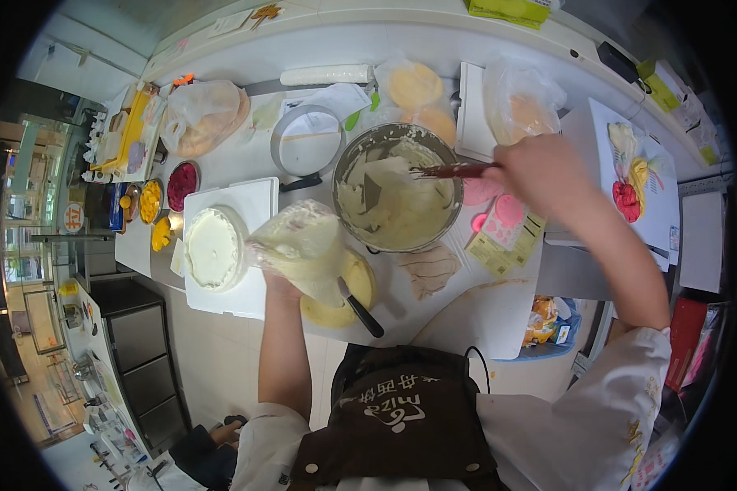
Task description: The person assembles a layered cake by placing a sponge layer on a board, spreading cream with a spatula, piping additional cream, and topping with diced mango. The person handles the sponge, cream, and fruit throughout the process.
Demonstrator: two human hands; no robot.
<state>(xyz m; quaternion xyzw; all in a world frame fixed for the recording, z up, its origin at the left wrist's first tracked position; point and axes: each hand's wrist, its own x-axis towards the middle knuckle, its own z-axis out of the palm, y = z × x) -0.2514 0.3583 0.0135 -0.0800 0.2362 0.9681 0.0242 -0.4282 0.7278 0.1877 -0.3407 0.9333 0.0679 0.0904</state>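
My right hand (546, 175) grips the dark red handle of a spatula (454, 172), whose pale blade lies over a metal bowl (399, 242) of whipped cream. The cream coats the bowl's inner wall. Left of the bowl, my left hand (282, 283) holds up a clear plastic piping bag (304, 245) containing pale cream; the bag hides most of the fingers. Beneath and behind the bag lie yellow sponge cake layers (359, 285), and a dark-handled knife (363, 314) rests beside them. A round cream-covered cake (212, 248) sits on a white board (264, 202) at the left.
Behind are a metal cake ring (276, 147), bagged sponge cakes (414, 86) and another filled bag (202, 116). Bowls of yellow fruit (150, 199) and dark red fruit (183, 186) stand left. A crumpled cloth (430, 270) lies near the bowl. A lined bin (549, 331) stands right, below the table edge.
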